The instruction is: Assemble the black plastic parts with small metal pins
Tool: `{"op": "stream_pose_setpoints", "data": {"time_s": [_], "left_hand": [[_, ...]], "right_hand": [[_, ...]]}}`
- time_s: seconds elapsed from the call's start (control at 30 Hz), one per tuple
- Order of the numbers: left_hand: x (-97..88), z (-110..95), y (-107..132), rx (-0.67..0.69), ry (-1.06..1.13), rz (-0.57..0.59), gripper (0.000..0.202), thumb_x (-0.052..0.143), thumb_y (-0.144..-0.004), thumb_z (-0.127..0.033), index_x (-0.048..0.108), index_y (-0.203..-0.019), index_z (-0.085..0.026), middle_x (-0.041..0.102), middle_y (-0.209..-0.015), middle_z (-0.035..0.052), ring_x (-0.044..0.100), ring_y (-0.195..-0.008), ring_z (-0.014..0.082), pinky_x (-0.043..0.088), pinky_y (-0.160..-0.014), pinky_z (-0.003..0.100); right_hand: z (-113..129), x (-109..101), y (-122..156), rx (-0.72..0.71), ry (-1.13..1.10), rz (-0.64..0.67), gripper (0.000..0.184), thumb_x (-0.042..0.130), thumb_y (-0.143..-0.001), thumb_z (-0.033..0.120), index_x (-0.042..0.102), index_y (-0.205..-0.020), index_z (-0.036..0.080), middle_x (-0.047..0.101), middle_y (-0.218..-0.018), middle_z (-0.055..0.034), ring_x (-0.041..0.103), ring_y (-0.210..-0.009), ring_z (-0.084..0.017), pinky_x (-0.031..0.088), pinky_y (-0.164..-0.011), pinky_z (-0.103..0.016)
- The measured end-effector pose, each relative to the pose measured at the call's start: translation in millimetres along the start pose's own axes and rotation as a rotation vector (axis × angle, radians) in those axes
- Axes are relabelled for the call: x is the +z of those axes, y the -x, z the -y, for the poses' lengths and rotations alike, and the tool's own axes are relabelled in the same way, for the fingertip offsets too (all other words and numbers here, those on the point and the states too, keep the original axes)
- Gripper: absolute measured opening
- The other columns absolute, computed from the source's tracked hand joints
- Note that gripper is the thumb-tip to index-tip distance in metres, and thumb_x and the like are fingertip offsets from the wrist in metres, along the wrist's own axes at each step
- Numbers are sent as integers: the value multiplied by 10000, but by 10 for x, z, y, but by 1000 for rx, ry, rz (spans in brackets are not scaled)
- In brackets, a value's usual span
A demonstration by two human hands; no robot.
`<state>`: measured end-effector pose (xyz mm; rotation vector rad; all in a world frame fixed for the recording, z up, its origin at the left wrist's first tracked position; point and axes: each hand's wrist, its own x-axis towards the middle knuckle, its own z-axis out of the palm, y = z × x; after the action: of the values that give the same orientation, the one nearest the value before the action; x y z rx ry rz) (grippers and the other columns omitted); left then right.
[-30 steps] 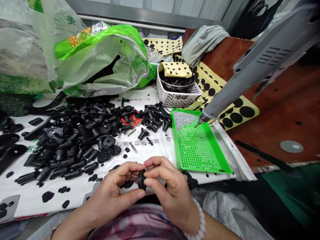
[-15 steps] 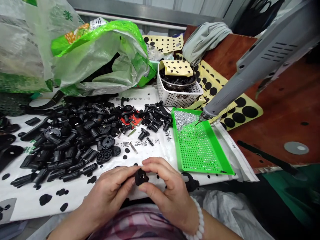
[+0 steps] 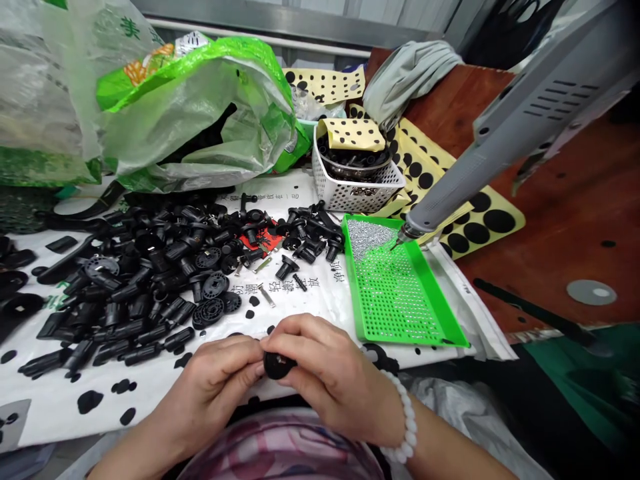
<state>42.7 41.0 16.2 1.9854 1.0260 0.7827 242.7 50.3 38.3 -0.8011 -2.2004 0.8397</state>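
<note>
Both my hands meet at the near edge of the table over a small round black plastic part. My left hand pinches it from the left with thumb and fingertips. My right hand, with a white bead bracelet on the wrist, curls over it from the right and grips it too. A big heap of similar black plastic parts lies to the left on a white printed sheet.
A green perforated tray with small silver screws lies to the right. A grey powered screwdriver hangs over it, tip down. Behind stand a white basket of black parts, yellow sheets of black dots and plastic bags.
My hands turned the black part between the fingers and sank slightly toward my body; my right hand now covers more of it. The view shifted a little.
</note>
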Motion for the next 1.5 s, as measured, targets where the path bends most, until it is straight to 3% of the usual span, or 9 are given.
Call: {"op": "stream_pose_setpoints", "data": {"time_s": [0.13,0.53,0.63,0.73,0.83,0.93,1.17,1.33,1.5], "left_hand": [[-35,-1,14,2,25,-10,192,514,-865,-161,689,-906,-227,659,-691,4,609,-630,133,455,-590,192],[-11,18,-55,21,-6,-12,262,447,-894,-205,618,-699,-172,563,-586,-6,498,-530,106,388,-513,198],[1,11,-65,-19,39,-21,233,474,-894,-221,624,-724,-168,595,-606,-5,544,-553,108,412,-536,187],[8,2,-69,-49,69,-44,209,484,-893,-225,664,-798,-174,658,-674,17,601,-604,127,448,-583,197],[12,-2,-77,-39,100,-44,210,492,-890,-210,701,-903,-205,702,-766,33,642,-678,150,474,-640,216],[17,2,-81,-11,107,-58,208,517,-875,-172,706,-933,-239,701,-760,10,643,-670,138,472,-640,202],[19,26,-36,102,36,-145,170,544,-830,-79,649,-840,-212,660,-714,-13,620,-647,109,468,-638,169],[50,58,-12,132,0,-176,168,518,-843,-75,624,-842,-206,638,-699,-25,615,-649,97,464,-632,155],[79,77,-14,114,-32,-186,150,511,-852,-96,611,-824,-204,623,-669,-32,620,-631,98,458,-606,156]], "right_hand": [[-12,-60,-46,-44,-4,16,238,537,-876,157,564,-1112,154,649,-1039,-98,584,-977,-202,480,-865,-337],[-94,-71,-140,-116,-33,53,272,461,-875,96,592,-1098,177,618,-980,-95,587,-902,-193,501,-817,-335],[-76,-55,-102,-96,-76,43,372,573,-869,227,508,-1227,152,609,-1107,-124,571,-1025,-223,474,-904,-363],[-44,31,-36,47,-120,-126,621,701,-769,409,457,-1267,129,610,-1113,-127,596,-959,-216,508,-843,-331],[-10,125,7,163,-91,-257,456,689,-780,411,559,-1126,142,625,-899,-65,581,-723,-167,516,-656,-287],[25,144,9,127,-37,-260,339,668,-809,332,584,-1078,143,612,-848,-58,576,-725,-175,503,-653,-293],[67,72,-22,-57,103,-190,348,573,-862,255,533,-1172,101,635,-988,-133,594,-907,-241,500,-782,-378],[34,97,-32,-82,83,-172,374,586,-866,319,546,-1156,86,640,-967,-133,594,-885,-239,500,-757,-373],[0,111,-46,-43,0,-241,404,611,-847,415,571,-1108,109,634,-906,-101,587,-820,-203,500,-719,-336]]}}
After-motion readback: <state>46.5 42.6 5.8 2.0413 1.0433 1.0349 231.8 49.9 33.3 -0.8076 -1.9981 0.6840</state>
